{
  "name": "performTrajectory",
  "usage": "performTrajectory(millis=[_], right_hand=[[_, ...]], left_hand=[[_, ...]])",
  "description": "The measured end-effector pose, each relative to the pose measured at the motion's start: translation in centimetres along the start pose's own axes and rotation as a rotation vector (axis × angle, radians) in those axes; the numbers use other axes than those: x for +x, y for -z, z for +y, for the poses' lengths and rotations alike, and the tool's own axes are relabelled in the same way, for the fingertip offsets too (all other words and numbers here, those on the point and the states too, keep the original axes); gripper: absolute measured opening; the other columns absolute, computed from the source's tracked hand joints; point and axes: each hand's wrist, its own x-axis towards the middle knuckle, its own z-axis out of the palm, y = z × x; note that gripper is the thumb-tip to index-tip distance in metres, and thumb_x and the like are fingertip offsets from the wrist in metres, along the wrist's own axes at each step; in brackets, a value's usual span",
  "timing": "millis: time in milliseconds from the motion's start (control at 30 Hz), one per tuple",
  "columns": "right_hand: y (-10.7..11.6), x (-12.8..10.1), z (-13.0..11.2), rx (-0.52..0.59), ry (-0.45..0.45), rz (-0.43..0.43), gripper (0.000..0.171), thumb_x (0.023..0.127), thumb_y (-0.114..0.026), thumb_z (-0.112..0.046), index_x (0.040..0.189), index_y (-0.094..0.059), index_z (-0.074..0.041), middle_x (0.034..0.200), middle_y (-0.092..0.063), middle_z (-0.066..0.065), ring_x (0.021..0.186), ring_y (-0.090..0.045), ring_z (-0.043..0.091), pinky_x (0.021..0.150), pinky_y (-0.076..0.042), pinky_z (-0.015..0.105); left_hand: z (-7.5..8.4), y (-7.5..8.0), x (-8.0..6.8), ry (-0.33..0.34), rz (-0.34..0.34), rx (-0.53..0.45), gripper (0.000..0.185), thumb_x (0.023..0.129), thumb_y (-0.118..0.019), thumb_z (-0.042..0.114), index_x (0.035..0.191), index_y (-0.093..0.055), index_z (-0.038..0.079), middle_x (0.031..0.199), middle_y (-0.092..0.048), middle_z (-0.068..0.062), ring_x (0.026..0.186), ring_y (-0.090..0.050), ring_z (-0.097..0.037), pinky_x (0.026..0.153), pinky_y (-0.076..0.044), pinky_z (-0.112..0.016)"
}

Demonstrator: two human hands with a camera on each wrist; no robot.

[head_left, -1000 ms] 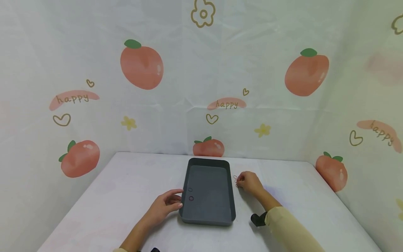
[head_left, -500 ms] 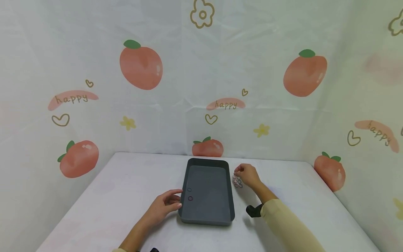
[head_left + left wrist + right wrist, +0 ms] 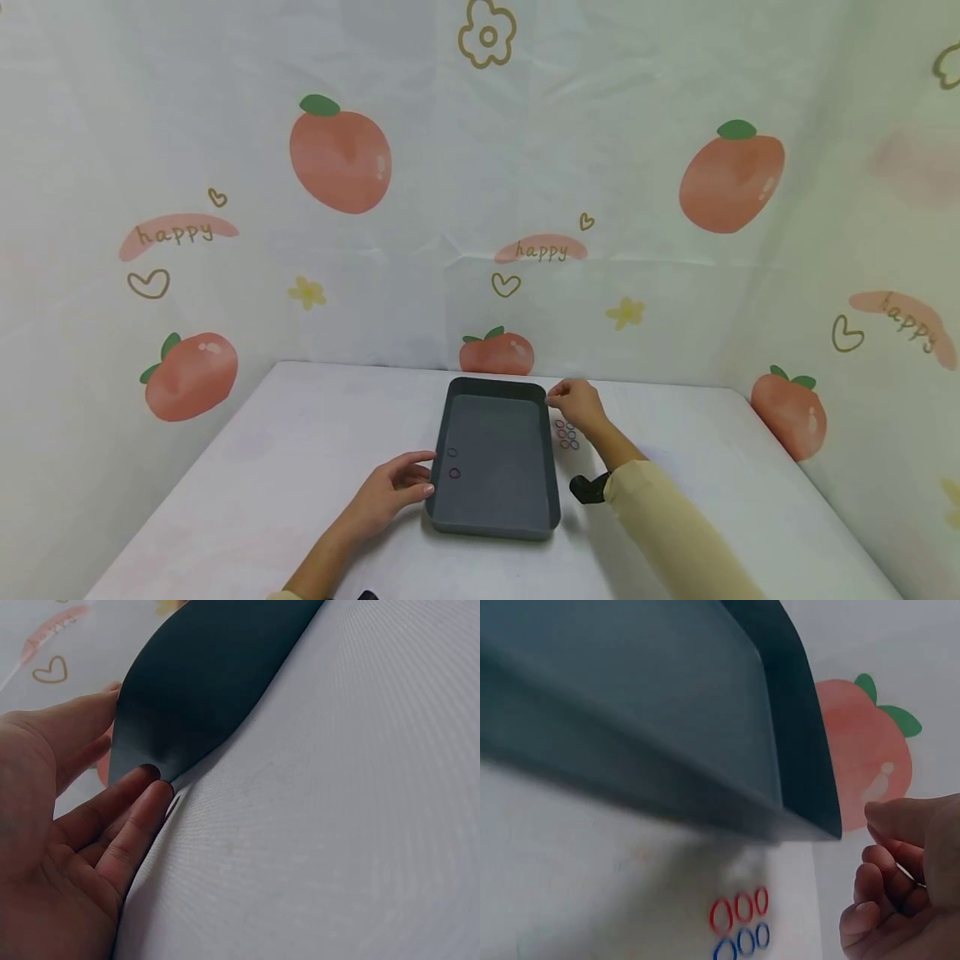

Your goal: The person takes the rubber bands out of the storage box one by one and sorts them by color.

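Beside the far right corner of the grey tray [image 3: 495,454], my right hand [image 3: 576,405] has lifted off the little coloured rings [image 3: 567,434] on the desk [image 3: 247,467] and moved toward the tray's rim; its fingers [image 3: 889,825] are curled, apparently pinching one ring, though I cannot see it. My left hand [image 3: 390,492] stays put, fingers [image 3: 131,817] relaxed against the tray's near left corner, two rings already inside.
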Motion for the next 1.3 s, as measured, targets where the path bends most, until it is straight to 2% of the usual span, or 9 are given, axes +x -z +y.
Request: performTrajectory(millis=[167,433,600,700,833,1000,1300], right_hand=[[-0.9,0.0,-0.9,0.051,-0.017,0.012,0.01,0.088,-0.071,-0.011,0.084,-0.067,-0.002,0.082,-0.064,0.007,0.075,-0.054,0.022,0.065,-0.044,0.034],[-2.7,-0.3,-2.5,0.151,0.021,0.012,0.009,0.088,-0.07,-0.011,0.085,-0.07,-0.002,0.079,-0.064,0.004,0.073,-0.051,0.02,0.063,-0.043,0.032],[-4.0,-0.4,-2.6,0.248,0.012,-0.019,0.009,0.089,-0.069,-0.012,0.087,-0.07,-0.004,0.08,-0.063,0.003,0.072,-0.052,0.019,0.063,-0.043,0.031],[-4.6,-0.5,-2.5,0.285,0.04,-0.054,0.008,0.09,-0.069,-0.01,0.089,-0.07,-0.003,0.08,-0.063,0.003,0.07,-0.054,0.02,0.061,-0.046,0.03],[-5.6,-0.5,-2.5,0.311,0.077,-0.117,0.007,0.089,-0.069,-0.008,0.091,-0.07,-0.002,0.08,-0.064,0.002,0.067,-0.056,0.02,0.058,-0.048,0.03],[-6.8,-0.7,-2.6,0.322,0.127,-0.215,0.009,0.09,-0.068,-0.008,0.094,-0.069,-0.001,0.082,-0.064,0.002,0.069,-0.057,0.017,0.061,-0.05,0.029],[-8.6,-1.3,-3.3,0.229,0.26,-0.483,0.017,0.091,-0.068,-0.008,0.106,-0.069,0.001,0.093,-0.067,0.004,0.077,-0.061,0.013,0.07,-0.053,0.029]], left_hand=[[-0.2,0.0,0.1,-0.005,0.004,-0.004,0.052,0.091,-0.069,0.014,0.138,-0.051,0.002,0.115,-0.064,-0.017,0.1,-0.062,-0.026,0.08,-0.05,-0.025],[0.0,0.1,0.0,0.002,0.01,0.023,0.052,0.09,-0.07,0.017,0.137,-0.052,0.004,0.113,-0.065,-0.014,0.1,-0.062,-0.024,0.08,-0.05,-0.026],[0.1,0.1,0.1,-0.004,0.002,0.013,0.052,0.091,-0.069,0.015,0.138,-0.051,0.002,0.114,-0.064,-0.015,0.1,-0.062,-0.025,0.08,-0.05,-0.026],[0.2,0.0,0.0,-0.006,0.004,0.017,0.052,0.091,-0.069,0.016,0.138,-0.051,0.003,0.114,-0.065,-0.014,0.1,-0.063,-0.024,0.08,-0.05,-0.025],[0.2,0.0,0.0,-0.004,0.003,0.006,0.052,0.091,-0.07,0.016,0.138,-0.051,0.003,0.114,-0.064,-0.015,0.1,-0.063,-0.024,0.08,-0.05,-0.026],[0.1,-0.1,0.0,-0.01,0.002,0.0,0.052,0.091,-0.07,0.016,0.138,-0.051,0.002,0.114,-0.064,-0.016,0.1,-0.063,-0.025,0.08,-0.05,-0.026],[0.0,0.0,0.0,-0.003,0.008,0.039,0.05,0.091,-0.07,0.019,0.136,-0.054,0.005,0.112,-0.066,-0.013,0.099,-0.064,-0.022,0.082,-0.05,-0.027]])
